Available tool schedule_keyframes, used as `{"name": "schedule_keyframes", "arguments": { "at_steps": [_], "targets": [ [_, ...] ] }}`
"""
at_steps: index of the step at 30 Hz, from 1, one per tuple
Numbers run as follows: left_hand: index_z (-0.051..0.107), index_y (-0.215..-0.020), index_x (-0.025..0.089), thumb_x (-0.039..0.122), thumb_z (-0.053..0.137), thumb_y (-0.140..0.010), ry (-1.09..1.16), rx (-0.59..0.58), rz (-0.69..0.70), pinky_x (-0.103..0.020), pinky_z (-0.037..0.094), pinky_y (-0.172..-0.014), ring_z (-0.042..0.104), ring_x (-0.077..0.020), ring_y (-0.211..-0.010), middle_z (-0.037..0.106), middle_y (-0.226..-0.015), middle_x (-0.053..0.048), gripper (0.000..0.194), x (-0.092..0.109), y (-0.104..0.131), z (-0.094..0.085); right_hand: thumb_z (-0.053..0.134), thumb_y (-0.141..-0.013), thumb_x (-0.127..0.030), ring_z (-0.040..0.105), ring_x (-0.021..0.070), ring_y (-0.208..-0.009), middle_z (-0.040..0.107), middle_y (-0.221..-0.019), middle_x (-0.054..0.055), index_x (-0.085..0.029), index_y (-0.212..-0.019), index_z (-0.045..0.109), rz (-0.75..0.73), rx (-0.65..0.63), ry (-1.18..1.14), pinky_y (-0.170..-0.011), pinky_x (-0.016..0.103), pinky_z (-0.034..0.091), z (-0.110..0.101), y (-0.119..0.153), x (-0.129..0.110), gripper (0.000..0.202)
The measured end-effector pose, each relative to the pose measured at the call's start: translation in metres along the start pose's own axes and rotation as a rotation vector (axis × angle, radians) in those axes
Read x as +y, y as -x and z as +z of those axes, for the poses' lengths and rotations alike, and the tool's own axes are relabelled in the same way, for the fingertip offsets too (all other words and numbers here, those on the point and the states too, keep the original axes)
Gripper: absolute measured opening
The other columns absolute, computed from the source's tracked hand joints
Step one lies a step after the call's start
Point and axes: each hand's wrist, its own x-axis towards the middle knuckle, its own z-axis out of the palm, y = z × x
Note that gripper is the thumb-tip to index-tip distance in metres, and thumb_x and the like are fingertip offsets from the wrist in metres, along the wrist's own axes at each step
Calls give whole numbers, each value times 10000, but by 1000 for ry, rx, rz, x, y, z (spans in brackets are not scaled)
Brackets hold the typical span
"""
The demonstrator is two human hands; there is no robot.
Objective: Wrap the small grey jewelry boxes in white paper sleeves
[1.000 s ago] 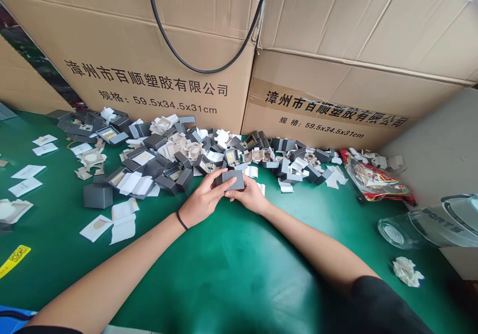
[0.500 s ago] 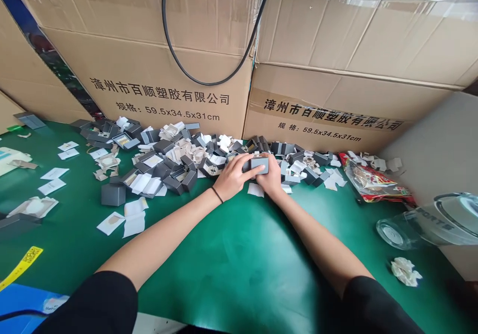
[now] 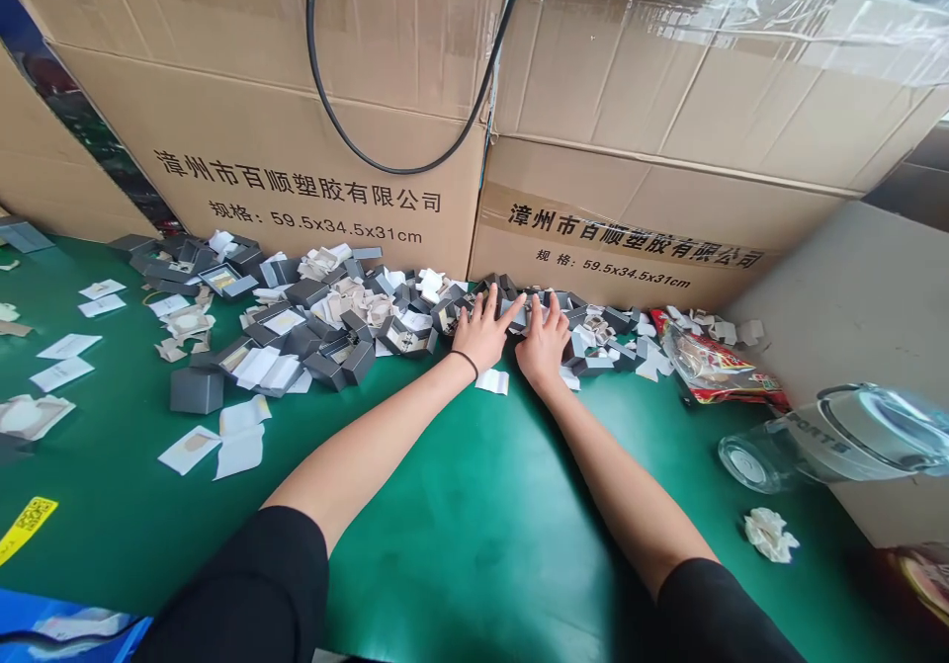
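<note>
My left hand (image 3: 480, 338) reaches to the back edge of the pile with its fingers spread, resting over small dark grey boxes (image 3: 409, 335). Beside it, my right hand (image 3: 543, 349) also has its fingers apart, touching or just above the same heap. Neither hand appears to grip anything. Some boxes directly under the fingers are hidden. Just below my left hand lies a white paper slip (image 3: 491, 381). To the left, open and closed boxes mix with crumpled cream paper inserts (image 3: 363, 304) and white cards (image 3: 284, 321).
Large cardboard cartons (image 3: 318, 149) wall the back of the green table (image 3: 460, 505), with a black cable (image 3: 392, 167) hanging before them. At right are a red snack packet (image 3: 712, 367), a clear bottle (image 3: 778, 451) and crumpled paper (image 3: 771, 535). Blue packaging (image 3: 44, 609) lies front left.
Both hands held a small grey box half a second ago. They have let go of it and spread over the pile. The view has shifted slightly to the right.
</note>
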Motion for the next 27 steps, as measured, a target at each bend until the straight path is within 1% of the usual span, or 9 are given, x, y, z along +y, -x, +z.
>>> {"name": "schedule_keyframes", "arguments": {
  "at_steps": [4,8,11,14,16,19,23,25,27],
  "targets": [
    [135,-1434,284,386,534,-810,-52,76,-14,-572,212,-1034,183,-404,-1342,133,-1506,-148,748,-14,28,-13,337,-673,-11,133,289,-1340,87,-1488,114,-193,-1331,361,-79,110,-27,-1009,503,242,-10,3,-10,683],
    [247,-1414,237,433,477,-836,-112,62,-14,-619,150,-1030,165,-395,-1349,251,-1468,-165,653,-43,63,-22,353,-721,-41,130,284,-1361,170,-1474,117,-200,-1322,382,-232,132,-127,-1034,542,211,-16,11,-21,622],
    [325,-1382,179,320,421,-874,-75,9,22,-560,263,-1016,306,-325,-1312,427,-1367,-173,535,-62,81,-23,360,-789,-84,218,262,-1340,323,-1421,96,-227,-1294,429,-517,4,-264,-1052,520,231,-17,22,-36,529],
    [505,-1247,137,226,388,-878,-6,15,62,-494,333,-1001,447,-271,-1218,564,-1228,-160,398,-74,88,-22,337,-852,-142,320,227,-1289,390,-1387,93,-197,-1343,372,-801,-244,-389,-1036,445,326,-18,33,-54,495],
    [595,-1127,126,187,388,-870,30,40,82,-470,350,-997,498,-257,-1166,606,-1164,-152,336,-79,90,-21,336,-869,-178,331,231,-1278,370,-1402,110,-158,-1379,307,-836,-339,-425,-1020,440,360,-17,38,-62,511],
    [618,-1048,135,181,430,-854,75,64,126,-447,395,-959,534,-248,-1114,627,-1119,-134,273,-85,95,-22,347,-864,-175,326,225,-1279,347,-1414,124,-136,-1406,236,-820,-384,-460,-1025,445,369,-14,39,-64,554],
    [570,-1038,136,231,466,-857,150,70,181,-402,441,-914,563,-230,-1041,629,-1064,-117,229,-92,107,-29,389,-862,-183,323,227,-1277,356,-1412,99,-179,-1363,333,-733,-374,-473,-1041,441,354,-12,36,-58,504],
    [539,-1044,143,265,444,-874,209,55,175,-376,460,-888,574,-222,-1016,624,-1040,-109,229,-95,113,-34,407,-870,-213,379,224,-1236,420,-1361,101,-191,-1368,318,-675,-412,-506,-1005,422,392,-13,35,-56,507],
    [508,-1058,145,296,401,-895,268,35,112,-344,490,-821,593,-216,-974,619,-1018,-108,247,-98,116,-37,412,-882,-251,473,211,-1140,517,-1248,105,-192,-1408,216,-625,-487,-543,-932,393,449,-12,34,-56,565]
  ]
}}
